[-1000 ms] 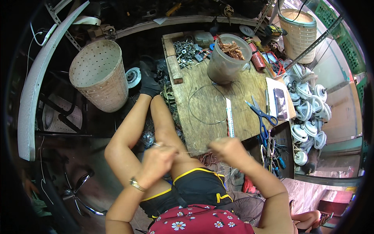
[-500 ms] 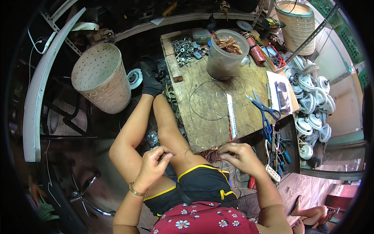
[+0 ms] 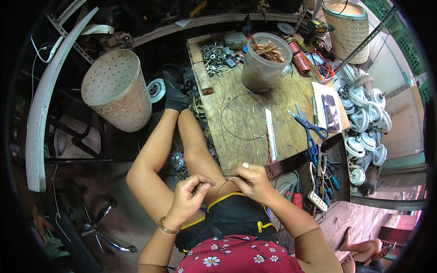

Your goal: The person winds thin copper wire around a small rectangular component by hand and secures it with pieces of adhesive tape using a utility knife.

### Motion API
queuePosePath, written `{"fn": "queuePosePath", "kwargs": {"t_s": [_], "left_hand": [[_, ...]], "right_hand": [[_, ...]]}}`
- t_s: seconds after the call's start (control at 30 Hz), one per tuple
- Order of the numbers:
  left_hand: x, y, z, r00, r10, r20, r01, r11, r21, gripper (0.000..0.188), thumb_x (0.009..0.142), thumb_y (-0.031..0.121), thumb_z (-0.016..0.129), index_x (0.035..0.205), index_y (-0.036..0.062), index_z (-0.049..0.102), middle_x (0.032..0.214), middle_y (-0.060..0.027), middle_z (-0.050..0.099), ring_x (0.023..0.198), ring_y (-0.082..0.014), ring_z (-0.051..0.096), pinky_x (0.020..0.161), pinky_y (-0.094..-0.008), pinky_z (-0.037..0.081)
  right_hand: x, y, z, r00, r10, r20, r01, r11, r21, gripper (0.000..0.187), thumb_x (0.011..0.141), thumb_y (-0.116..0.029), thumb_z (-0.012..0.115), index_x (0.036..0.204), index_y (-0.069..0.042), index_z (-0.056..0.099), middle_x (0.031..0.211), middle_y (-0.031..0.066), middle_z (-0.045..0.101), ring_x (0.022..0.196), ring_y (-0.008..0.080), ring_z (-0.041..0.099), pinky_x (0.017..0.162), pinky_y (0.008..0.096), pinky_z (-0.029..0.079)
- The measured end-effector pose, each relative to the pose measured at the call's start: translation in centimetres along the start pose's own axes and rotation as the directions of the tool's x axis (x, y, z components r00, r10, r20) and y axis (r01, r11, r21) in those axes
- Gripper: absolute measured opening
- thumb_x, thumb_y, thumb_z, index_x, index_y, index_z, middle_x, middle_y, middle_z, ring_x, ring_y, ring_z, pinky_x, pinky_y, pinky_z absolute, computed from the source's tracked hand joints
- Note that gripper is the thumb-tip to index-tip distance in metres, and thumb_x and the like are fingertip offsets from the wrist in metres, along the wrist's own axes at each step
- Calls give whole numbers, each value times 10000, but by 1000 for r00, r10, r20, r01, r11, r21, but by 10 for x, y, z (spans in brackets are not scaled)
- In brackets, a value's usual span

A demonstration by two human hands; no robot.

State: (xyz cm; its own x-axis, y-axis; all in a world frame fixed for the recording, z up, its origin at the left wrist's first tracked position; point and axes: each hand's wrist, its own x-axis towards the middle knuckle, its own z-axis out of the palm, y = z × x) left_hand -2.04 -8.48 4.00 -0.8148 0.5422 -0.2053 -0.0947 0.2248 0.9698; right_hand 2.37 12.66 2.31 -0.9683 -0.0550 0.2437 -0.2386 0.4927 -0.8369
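Above my lap, my left hand (image 3: 192, 189) is closed in a pinch, thumb against the fingers. Whatever it pinches is too fine to make out. Close by on its right, my right hand (image 3: 250, 181) also pinches, and a thin dark wire (image 3: 221, 185) shows at its fingertips. A small gap separates the two hands. Just beyond them lies the near corner of a worn wooden board (image 3: 246, 154). On the board are a loose loop of thin wire (image 3: 221, 119), a white strip with reddish leads (image 3: 271, 132) and blue-handled scissors (image 3: 312, 129).
A translucent bucket (image 3: 257, 75) of copper scrap stands on the board, near screws (image 3: 216, 59) and a phone (image 3: 331, 111). Hand tools (image 3: 325, 173) and a power strip (image 3: 317, 201) sit right. White pulley-like parts (image 3: 364, 118) are piled farther right. A perforated basket (image 3: 120, 104) stands left.
My right hand has moved left, toward my left hand, with the thin wire at its fingertips. My left hand has shifted slightly right and down, still pinched.
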Motion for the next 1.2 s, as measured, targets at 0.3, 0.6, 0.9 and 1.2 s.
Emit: {"fn": "queuePosePath", "kwargs": {"t_s": [0.3, 0.6, 0.9, 1.2], "left_hand": [[-4, 4, 33, 994, 54, -98, -66, 990, -124, 89, 861, 47, 574, 866, -29, 620, 728, -36, 634, 658, -61, 550, 609, -224, 451], [-36, -14, 52, 984, -130, -125, 79, 934, -349, 125, 914, 90, 521, 872, -2, 594, 879, -34, 619, 817, -59, 548, 736, -194, 430], [-12, 6, 41, 998, -62, -25, 51, 949, -311, 124, 919, 99, 520, 866, 7, 585, 711, 20, 546, 620, -26, 451, 570, -174, 361], [-5, -3, 24, 992, 121, 45, -128, 971, 203, 211, 862, 111, 533, 1024, -22, 542, 1032, -141, 597, 972, -238, 569, 848, -322, 438]], "right_hand": [[-1, -4, 21, 920, 334, -206, -140, 769, 624, 74, 853, -30, 578, 829, 30, 614, 732, 77, 609, 626, 116, 547, 579, 242, 440], [15, 35, -73, 826, 528, -199, -294, 704, 647, 148, 885, -179, 583, 848, -51, 517, 653, 44, 571, 510, 77, 510, 468, 186, 389], [-17, 12, -72, 973, 164, 163, -208, 928, 308, 260, 868, -147, 542, 1087, -11, 569, 1185, 172, 557, 1028, 321, 569, 876, 383, 438], [-16, 11, -14, 781, 194, 593, -528, 711, 463, 240, 936, -190, 504, 910, 34, 586, 740, 24, 569, 681, 133, 541, 641, 298, 444]]}}
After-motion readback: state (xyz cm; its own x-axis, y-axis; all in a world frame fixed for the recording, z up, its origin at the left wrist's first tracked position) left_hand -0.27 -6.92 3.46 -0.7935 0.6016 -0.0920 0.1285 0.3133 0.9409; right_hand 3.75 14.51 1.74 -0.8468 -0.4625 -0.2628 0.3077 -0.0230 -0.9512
